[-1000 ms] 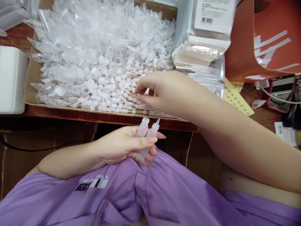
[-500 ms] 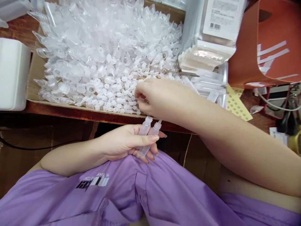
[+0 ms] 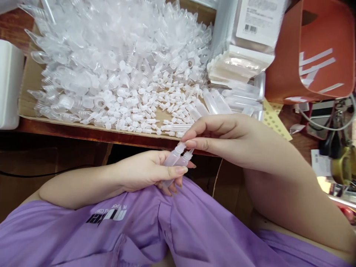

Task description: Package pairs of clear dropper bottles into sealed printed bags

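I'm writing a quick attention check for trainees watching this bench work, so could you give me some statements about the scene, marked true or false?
1. The left hand holds two small bottles. True.
2. In the picture, the orange bin is to the right of the cardboard tray. True.
3. The right hand is inside the orange bin. False: its thumb and fingertips are at the top of one bottle.
4. The cardboard tray holds metal screws. False: it holds a heap of clear and white plastic pieces.
5. A label with a barcode shows on the stack of clear packets. True.
6. The white container is at the picture's right edge. False: it is at the left edge, partly cut off.
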Available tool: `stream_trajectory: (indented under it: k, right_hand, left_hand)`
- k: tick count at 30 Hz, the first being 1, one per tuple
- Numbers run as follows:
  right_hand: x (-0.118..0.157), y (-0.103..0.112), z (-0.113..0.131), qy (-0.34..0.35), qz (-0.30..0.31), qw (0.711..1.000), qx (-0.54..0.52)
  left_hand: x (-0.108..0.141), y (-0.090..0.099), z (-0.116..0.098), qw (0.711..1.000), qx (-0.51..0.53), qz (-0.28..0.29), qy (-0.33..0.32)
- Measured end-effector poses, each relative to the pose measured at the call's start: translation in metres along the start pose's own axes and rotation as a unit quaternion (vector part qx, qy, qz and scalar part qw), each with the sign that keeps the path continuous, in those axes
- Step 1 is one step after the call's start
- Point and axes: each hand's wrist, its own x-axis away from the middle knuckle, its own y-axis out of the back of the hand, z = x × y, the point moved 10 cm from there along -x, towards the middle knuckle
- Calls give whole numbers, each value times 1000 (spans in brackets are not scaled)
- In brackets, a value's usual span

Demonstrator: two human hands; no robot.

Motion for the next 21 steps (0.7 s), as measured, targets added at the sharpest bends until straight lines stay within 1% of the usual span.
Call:
stream_trajectory:
  k: [5,7,11,16,19,21]
  right_hand:
    - [2,-6,-3,-8,29,995,92]
    - [3,-10,-4,-5,36,995,97]
    - [7,-12,-4,4,31,996,86]
    - [10,-15,-9,-10,26,993,112]
    - [11,-16,-11,-13,18,991,130]
    - [10,-15,-9,1,18,992,122]
  left_hand:
    - [0,-1,9,1000,1,-16,26]
    - [1,0,12,999,-4,-26,37]
    - [2,1,13,998,-18,-44,45]
    - [2,2,15,996,-27,-62,60]
    - [2,2,15,995,-28,-66,63]
    - [2,2,13,996,-21,-62,58]
